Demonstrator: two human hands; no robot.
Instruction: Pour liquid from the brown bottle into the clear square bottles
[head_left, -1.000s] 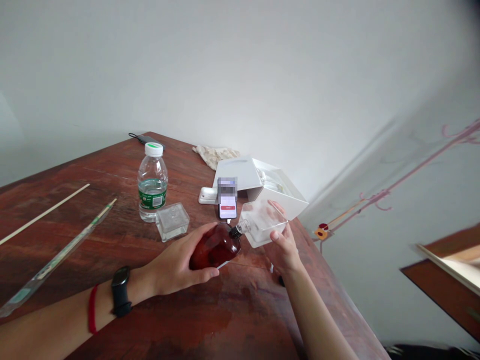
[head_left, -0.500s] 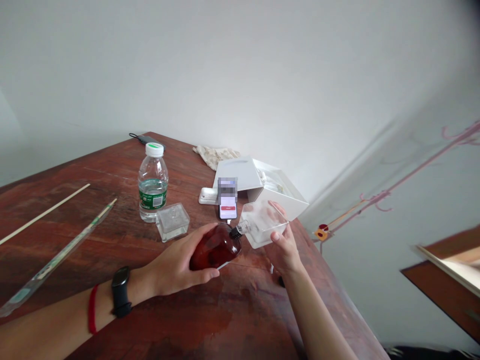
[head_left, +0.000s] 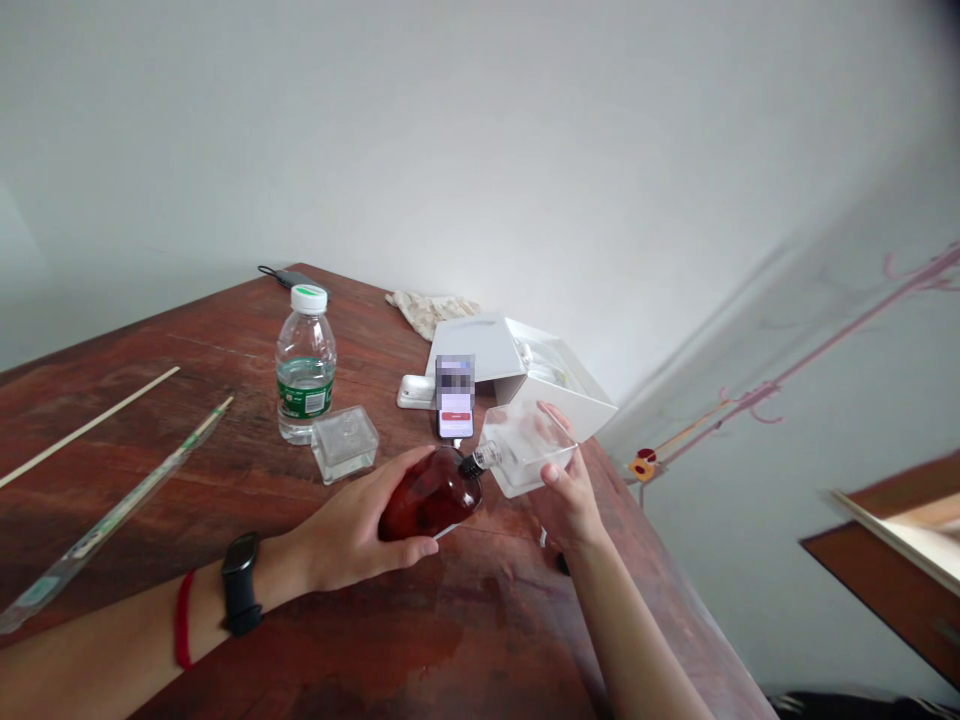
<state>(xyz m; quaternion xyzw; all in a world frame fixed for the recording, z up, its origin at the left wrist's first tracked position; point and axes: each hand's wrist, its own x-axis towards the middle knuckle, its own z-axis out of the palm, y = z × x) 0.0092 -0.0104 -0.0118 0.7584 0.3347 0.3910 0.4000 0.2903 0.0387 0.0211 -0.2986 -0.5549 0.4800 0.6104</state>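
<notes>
Left hand (head_left: 360,528) curls round the red-brown bottle (head_left: 427,498), thumb along its near side, while the right hand (head_left: 571,505) pinches the clear square bottle (head_left: 531,448) between thumb and fingers. Both bottles are tilted over the middle of the surface (head_left: 457,650), nearer its right edge; whether either rests on it I cannot tell. Their necks face each other and seem to meet, though the exact contact is too small to judge. To do this well, I would hold the two necks in one line, change the tilt slowly, and grip the clear bottle lightly, since its smooth walls could slip. Just beyond stands the phone (head_left: 456,420), with the white box (head_left: 574,408) behind it toward the surface's right edge. Leftward sit the clear glass block (head_left: 346,445) and, touching or just beside it, the water bottle (head_left: 305,385); the wrapped stick (head_left: 131,508) slants toward the near left corner.
</notes>
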